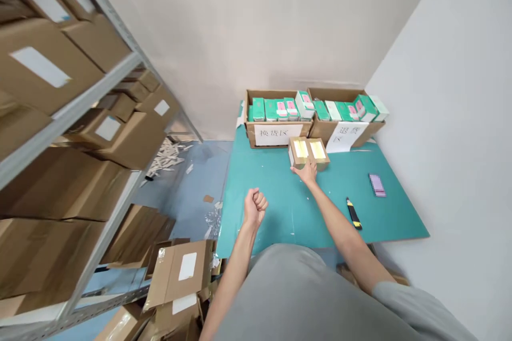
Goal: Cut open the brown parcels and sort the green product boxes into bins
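Note:
Two small brown cardboard boxes, a left one (293, 145) and a right one (319, 150), stand side by side on the green table mat (264, 170). Each has a white label and yellowish tape on top. My right hand (307, 171) reaches to their near side, fingers stretched out and thumb apart. Its fingertips touch or overlap the boxes' front edge. Nearer to me, my left hand (255, 206) is closed in a fist above the mat, with nothing visible in it. A black and yellow utility knife (353, 213) lies to the right of my right forearm.
Two open cartons, left (251, 136) and right (318, 130), hold green and white boxes at the table's back, with handwritten signs. A blurred pinkish item (377, 185) lies at right. Shelving (116, 66) with cartons and stacked boxes (180, 272) flank the left.

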### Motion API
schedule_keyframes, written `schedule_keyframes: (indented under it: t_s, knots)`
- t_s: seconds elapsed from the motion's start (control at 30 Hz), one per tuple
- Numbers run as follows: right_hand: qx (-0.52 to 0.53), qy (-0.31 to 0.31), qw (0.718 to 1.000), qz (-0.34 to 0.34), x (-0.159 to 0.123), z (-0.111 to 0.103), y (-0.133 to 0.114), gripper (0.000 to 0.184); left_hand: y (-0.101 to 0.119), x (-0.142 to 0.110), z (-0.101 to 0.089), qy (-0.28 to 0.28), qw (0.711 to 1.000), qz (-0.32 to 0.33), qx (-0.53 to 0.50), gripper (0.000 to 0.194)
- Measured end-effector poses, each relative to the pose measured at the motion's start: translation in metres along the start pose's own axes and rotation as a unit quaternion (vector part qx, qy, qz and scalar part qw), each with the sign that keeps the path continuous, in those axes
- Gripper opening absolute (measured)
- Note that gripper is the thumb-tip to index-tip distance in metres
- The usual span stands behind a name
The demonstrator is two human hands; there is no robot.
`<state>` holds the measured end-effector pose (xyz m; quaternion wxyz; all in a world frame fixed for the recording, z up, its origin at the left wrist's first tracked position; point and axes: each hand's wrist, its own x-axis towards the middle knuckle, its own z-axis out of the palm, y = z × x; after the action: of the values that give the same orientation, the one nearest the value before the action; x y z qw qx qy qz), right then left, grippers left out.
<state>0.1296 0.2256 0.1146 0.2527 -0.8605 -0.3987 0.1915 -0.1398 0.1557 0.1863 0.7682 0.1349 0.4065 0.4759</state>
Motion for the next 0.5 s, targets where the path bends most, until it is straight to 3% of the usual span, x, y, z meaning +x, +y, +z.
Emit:
schedule_keyframes:
  t_s: [0.17, 0.3, 0.5]
  knots:
    - [-0.146, -0.047, 0.988, 0.027, 0.043, 0.014, -0.016, 0.122, 0.003, -0.006, 0.011, 0.007, 0.999, 0.019, -0.029, 0.074]
    - [-0.174, -0.078, 0.979, 0.073, 0.062, 0.024, -0.007, 0.125, -0.003, -0.016, 0.013, -0.010, 0.998, 0.054, -0.024, 0.081]
    - [-0.187, -0.059, 0.980, 0.039, 0.069, 0.032, 0.004, 0.121, -0.014, -0.036, 0.011, -0.001, 0.996, 0.092, 0.016, 0.086]
